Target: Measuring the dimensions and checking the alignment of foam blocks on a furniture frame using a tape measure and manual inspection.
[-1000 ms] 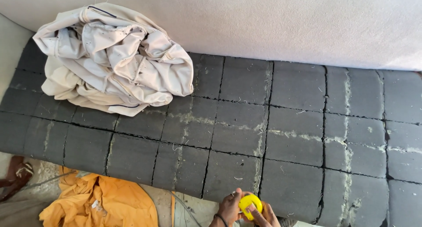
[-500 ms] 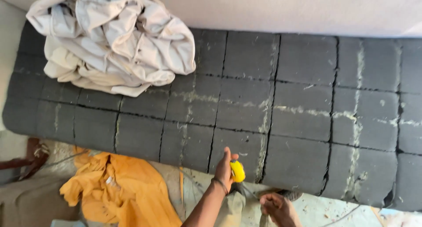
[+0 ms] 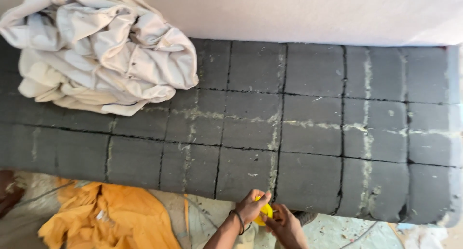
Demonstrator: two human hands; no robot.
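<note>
A dark grey foam slab [image 3: 308, 128], pieced together from rectangular blocks with pale glue seams running between them, is filling most of the frame from left to right; it is lying flat, probably so its top can be worked on from the near edge. Behind it, a pale wall [image 3: 313, 12] is running across the top of the frame.

In the upper left, a crumpled off-white cloth [image 3: 101, 56] is resting on the slab's corner, bundled out of the way rather than spread. At the lower left, an orange cloth [image 3: 115, 220] is lying loose on the floor below the slab's edge.

At the lower centre, the two hands are meeting just under the slab's front edge. The left hand [image 3: 251, 208], a dark band at its wrist, is pinching a small yellow round object [image 3: 265, 212] from above, while the right hand [image 3: 284, 225] is closing on it from below. The object is mostly hidden between them, so its kind is unclear. No packages, labels or signs are showing.
</note>
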